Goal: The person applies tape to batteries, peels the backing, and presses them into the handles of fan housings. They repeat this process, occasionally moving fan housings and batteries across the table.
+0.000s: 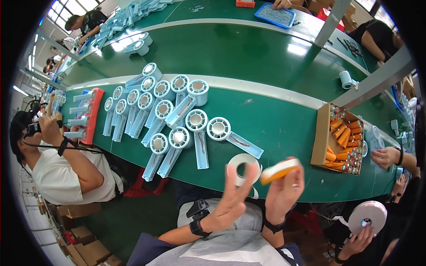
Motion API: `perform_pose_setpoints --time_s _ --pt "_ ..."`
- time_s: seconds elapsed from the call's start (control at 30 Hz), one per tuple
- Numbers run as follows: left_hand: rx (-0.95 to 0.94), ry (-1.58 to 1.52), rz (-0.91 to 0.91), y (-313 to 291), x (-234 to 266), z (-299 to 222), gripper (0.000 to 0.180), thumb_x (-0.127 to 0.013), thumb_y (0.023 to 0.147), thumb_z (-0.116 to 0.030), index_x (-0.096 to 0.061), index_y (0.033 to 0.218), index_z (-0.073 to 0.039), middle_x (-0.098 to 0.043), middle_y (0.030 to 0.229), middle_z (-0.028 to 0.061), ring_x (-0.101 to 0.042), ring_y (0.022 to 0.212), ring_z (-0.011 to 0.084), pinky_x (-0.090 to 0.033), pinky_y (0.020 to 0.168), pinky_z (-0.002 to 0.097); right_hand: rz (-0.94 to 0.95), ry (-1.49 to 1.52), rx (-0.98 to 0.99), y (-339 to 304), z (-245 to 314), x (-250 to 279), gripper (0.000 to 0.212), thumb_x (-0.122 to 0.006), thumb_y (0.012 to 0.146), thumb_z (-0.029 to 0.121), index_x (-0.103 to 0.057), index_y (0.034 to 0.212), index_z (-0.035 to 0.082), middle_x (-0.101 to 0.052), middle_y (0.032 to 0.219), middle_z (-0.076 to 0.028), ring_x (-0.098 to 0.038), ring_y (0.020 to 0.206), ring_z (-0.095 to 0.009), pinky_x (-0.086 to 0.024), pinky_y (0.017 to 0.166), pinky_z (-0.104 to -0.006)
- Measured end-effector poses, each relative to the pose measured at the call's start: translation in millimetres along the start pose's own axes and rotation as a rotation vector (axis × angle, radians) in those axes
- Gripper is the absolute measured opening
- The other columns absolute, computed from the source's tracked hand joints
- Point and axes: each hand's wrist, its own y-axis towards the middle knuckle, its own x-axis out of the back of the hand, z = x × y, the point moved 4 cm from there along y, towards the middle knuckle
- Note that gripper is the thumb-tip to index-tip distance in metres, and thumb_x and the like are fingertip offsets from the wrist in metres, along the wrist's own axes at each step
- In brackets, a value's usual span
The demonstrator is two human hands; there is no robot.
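Head view: left hand (230, 205), fingers spread, is by one white tape roll (244, 158); right hand (285, 188) pinches one orange battery (280, 172); fifteen blue fans (164, 109) lie left

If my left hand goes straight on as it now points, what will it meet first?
Your left hand would probably meet the white tape roll first; depth is unclear, so they may touch already.

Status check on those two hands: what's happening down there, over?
Right hand gripping orange-and-white piece. Left hand open, looks empty. Tape roll partly hidden behind it, contact unclear.
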Motion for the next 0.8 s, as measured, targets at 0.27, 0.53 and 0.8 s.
perform_pose_setpoints --time_s 0.27,0.53,0.8 --pt "-0.220 1.586 0.348 59.2 34.1 -45.8 0.033 -0.063 0.093 -0.020 -0.065 0.123 -0.007 -0.052 0.145 0.0169 -0.040 0.141 0.0352 -0.032 0.115 0.0501 -0.087 -0.055 0.239 44.0 2.2 -23.0 0.034 -0.057 0.105 0.025 -0.058 0.124 -0.004 -0.065 0.109 -0.009 -0.064 0.091 -0.013 -0.053 0.077 -0.0268" --pt "-0.462 2.232 0.484 101.1 48.5 -12.7 0.020 -0.076 0.075 -0.013 -0.065 0.088 -0.004 -0.054 0.136 0.0127 -0.049 0.123 0.0304 -0.041 0.101 0.0443 0.026 -0.281 -0.061 89.5 -50.8 -58.0 0.028 -0.058 0.104 0.019 -0.059 0.124 0.000 -0.063 0.103 -0.004 -0.058 0.080 -0.008 -0.047 0.066 -0.0217" --pt "-0.095 2.125 0.478 126.8 54.7 -9.1 0.019 -0.078 0.072 -0.013 -0.062 0.079 -0.006 -0.058 0.115 0.0074 -0.051 0.107 0.0261 -0.039 0.084 0.0387 0.151 -0.294 0.024 90.5 -38.8 -23.9 0.027 -0.058 0.104 0.017 -0.059 0.126 0.000 -0.062 0.101 -0.003 -0.058 0.082 -0.008 -0.049 0.072 -0.0225"
